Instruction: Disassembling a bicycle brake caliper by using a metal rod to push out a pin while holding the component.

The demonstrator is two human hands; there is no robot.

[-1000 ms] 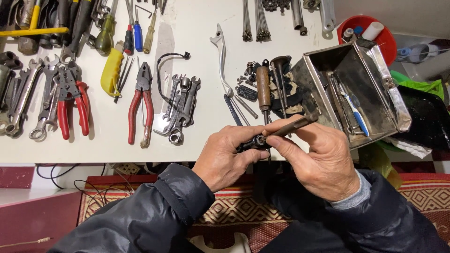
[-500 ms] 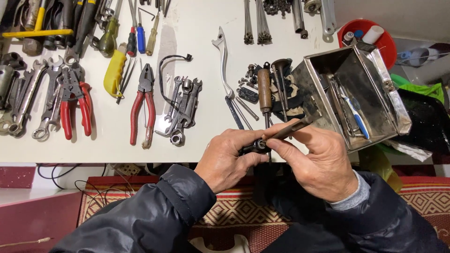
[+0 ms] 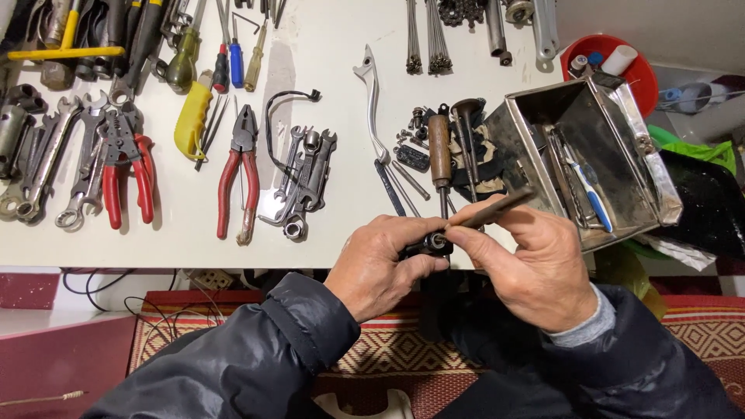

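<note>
1. Our left hand [image 3: 380, 264] curls palm-down, fingers clamped around a small black metal part [image 3: 428, 245] at the near edge of the white table [image 3: 326, 85].
2. Our right hand [image 3: 535, 264] pinches a thin dark rod [image 3: 493, 209], its tip meeting the part.
3. An open metal box [image 3: 582, 155] lies just beyond.

White table [image 3: 326, 70], pliers [image 3: 240, 171], wrenches [image 3: 306, 174] (clustered), metal box [image 3: 590, 147]

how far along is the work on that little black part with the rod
Done: tools lie spread on the white table, and small screws sit loose by the metal box. In hand: the left hand grips the black part; the right hand holds the rod at its opening. Left: the rod looks barely inserted.
</note>
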